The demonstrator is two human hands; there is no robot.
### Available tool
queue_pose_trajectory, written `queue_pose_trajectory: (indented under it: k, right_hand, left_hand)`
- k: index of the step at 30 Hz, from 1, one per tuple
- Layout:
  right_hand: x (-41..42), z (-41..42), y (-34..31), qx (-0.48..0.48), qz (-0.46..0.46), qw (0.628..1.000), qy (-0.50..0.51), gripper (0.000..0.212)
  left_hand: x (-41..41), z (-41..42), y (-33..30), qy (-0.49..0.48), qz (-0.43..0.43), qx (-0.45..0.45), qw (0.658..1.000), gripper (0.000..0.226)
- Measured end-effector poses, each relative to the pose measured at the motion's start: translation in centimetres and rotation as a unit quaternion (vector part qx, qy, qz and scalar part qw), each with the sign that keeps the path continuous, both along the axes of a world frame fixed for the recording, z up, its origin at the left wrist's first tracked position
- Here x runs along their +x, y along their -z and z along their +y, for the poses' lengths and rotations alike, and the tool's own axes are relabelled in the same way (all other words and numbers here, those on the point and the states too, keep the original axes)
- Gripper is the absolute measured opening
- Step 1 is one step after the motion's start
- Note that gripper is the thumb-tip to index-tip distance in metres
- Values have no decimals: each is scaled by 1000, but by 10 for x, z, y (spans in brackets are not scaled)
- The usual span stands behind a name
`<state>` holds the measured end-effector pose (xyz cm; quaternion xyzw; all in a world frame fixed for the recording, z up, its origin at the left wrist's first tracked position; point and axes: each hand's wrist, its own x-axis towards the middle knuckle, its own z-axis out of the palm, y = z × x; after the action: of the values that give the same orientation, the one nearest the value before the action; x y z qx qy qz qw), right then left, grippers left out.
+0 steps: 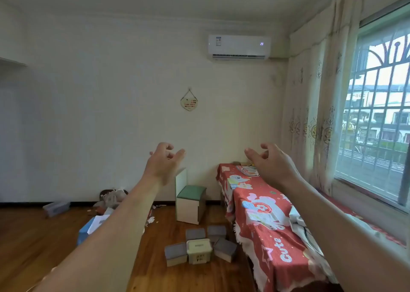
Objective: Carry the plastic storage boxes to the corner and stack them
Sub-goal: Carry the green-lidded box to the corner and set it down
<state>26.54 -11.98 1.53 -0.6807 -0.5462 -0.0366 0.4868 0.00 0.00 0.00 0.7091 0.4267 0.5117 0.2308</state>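
Observation:
Several small plastic storage boxes sit in a cluster on the wooden floor beside the table. A cream box (199,251) with a slotted lid is in the middle, and grey-lidded boxes (175,253) lie around it, one (224,249) tilted at the right. My left hand (165,160) and my right hand (269,160) are both raised in front of me, well above the boxes, fingers loosely curled and holding nothing.
A long table with a red cartoon cloth (264,216) runs along the right under the window. A green-topped white stool (190,203) stands by the far wall. A clear bin (56,207), a blue box (85,230) and scattered clutter lie at the left.

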Motion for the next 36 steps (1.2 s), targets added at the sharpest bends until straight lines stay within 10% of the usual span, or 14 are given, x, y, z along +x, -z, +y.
queue_pose_trajectory:
  k: [36]
  right_hand:
    - [136,277,29,-38,30,998,-27,70]
  left_hand:
    - [134,249,32,-30,-39,-48,998,38]
